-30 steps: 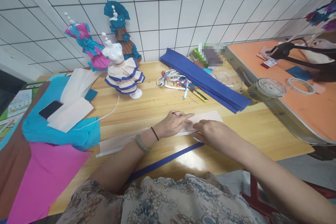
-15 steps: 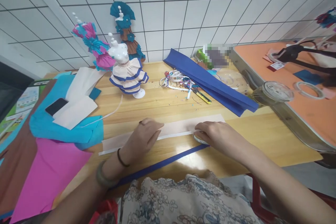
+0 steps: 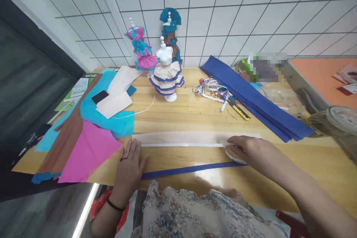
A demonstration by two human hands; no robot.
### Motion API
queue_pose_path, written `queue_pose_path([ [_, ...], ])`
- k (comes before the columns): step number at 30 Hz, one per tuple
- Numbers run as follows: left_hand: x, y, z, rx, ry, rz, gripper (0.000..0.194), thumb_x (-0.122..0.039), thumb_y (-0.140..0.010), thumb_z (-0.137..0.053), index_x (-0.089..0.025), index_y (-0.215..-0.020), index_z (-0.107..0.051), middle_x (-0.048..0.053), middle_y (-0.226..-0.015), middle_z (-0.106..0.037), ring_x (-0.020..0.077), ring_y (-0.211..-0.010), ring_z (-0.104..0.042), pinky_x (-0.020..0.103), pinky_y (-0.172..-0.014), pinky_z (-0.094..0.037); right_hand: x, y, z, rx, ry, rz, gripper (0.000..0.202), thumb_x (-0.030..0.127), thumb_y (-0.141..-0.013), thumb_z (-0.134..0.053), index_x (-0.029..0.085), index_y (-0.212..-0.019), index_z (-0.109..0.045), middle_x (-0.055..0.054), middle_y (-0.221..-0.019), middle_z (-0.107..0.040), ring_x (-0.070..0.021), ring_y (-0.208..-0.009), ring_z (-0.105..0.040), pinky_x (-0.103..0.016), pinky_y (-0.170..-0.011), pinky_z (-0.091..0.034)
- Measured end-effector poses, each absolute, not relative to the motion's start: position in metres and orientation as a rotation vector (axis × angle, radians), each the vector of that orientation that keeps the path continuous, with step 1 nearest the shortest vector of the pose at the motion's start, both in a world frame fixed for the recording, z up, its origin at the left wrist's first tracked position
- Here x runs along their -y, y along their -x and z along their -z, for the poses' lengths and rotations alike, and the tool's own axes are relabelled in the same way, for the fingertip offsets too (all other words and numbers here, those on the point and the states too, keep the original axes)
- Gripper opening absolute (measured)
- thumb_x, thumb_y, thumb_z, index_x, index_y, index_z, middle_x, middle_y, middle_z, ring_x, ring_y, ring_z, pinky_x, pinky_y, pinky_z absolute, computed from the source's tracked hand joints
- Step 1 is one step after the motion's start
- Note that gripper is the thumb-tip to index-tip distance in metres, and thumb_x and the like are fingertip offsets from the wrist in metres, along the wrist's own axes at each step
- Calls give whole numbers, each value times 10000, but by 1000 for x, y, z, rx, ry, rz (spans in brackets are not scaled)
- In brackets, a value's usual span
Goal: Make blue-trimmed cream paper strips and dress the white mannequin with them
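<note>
A long pale pink paper strip lies across the table, with a white tape line along its near edge. My left hand rests flat with fingers spread, its fingertips at the strip's left end. At the strip's right part, my right hand is closed round a roll of white tape, which its fingers partly hide. Nearer my body lies a narrow dark blue strip, running parallel to the pink one.
Three small dressed mannequins stand at the back, one in a white and blue ruffled dress. Right of it are ribbon scraps, a yellow cutter and folded blue paper. Coloured papers and a phone lie left.
The view has swung left. My left hand has moved from the middle of the pink strip to its left end and opened flat. My right hand stays at the strip's right part with the tape.
</note>
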State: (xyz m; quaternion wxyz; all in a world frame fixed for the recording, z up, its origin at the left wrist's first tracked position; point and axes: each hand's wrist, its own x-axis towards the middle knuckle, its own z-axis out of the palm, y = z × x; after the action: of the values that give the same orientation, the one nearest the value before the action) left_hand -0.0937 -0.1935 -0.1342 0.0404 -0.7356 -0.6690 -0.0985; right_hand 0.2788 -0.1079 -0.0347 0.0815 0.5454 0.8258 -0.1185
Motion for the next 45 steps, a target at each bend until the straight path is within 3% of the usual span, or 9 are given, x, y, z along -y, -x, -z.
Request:
queue_pose_path([
  [6, 191, 100, 129, 2083, 2248, 221, 509, -415, -882, -395, -101, -1277, -466, 182, -1342, -467, 369, -1322, -279, 583, -1015, -268, 109, -277, 25, -2368, -1675, 402, 266, 298, -897, -388, 208, -835, -630, -43, -804, -698, -191, -723, -654, -272, -608, -420],
  [11, 175, 80, 104, 2010, 2151, 254, 403, -438, -850, -473, -136, -1096, -576, 185, -1221, -551, 413, -1260, -337, 619, -965, -287, 109, -274, 27, -2397, -1652, 350, 238, 276, -894, -402, 183, -803, -602, -50, -778, -684, -183, -686, -637, -276, -587, -383],
  [18, 150, -20, 97, 1513, 2783, 651, 273, -269, -890, -432, -130, -1087, -561, 138, -1089, -600, 259, -1064, -512, 442, -935, -432, 106, -274, 32, -2453, -1603, 252, 227, 234, -880, -410, 168, -752, -584, -67, -771, -677, -164, -644, -620, -271, -559, -348],
  [25, 139, -49, 108, 1451, 2987, 368, 316, -266, -879, -466, -122, -1159, -495, 123, -1071, -570, 252, -1054, -489, 417, -892, -449, 103, -279, 34, -2480, -1604, 204, 228, 243, -879, -418, 165, -754, -592, -69, -763, -680, -153, -632, -621, -253, -541, -346],
  [35, 127, -44, 106, 1414, 3063, 396, 289, -266, -871, -483, -120, -1116, -532, 117, -1031, -572, 245, -1010, -485, 415, -882, -445, 104, -303, 17, -2480, -1719, 531, 196, 310, -848, -519, 206, -975, -626, -38, -794, -695, -160, -700, -636, -249, -601, -414],
  [40, 125, -42, 102, 1461, 3095, 406, 307, -269, -862, -507, -134, -1137, -523, 102, -1081, -564, 241, -1036, -479, 410, -916, -426, 101, -316, 9, -2525, -1749, 567, 244, 383, -867, -494, 198, -877, -652, -34, -763, -688, -137, -666, -616, -235, -591, -412],
  [45, 122, -44, 98, 1495, 3109, 358, 376, -274, -859, -510, -132, -1206, -489, 105, -1088, -566, 243, -1026, -480, 416, -892, -437, 98, -321, 9, -2616, -1715, 505, 223, 350, -878, -485, 209, -864, -657, -24, -787, -688, -130, -672, -610, -241, -612, -405],
])
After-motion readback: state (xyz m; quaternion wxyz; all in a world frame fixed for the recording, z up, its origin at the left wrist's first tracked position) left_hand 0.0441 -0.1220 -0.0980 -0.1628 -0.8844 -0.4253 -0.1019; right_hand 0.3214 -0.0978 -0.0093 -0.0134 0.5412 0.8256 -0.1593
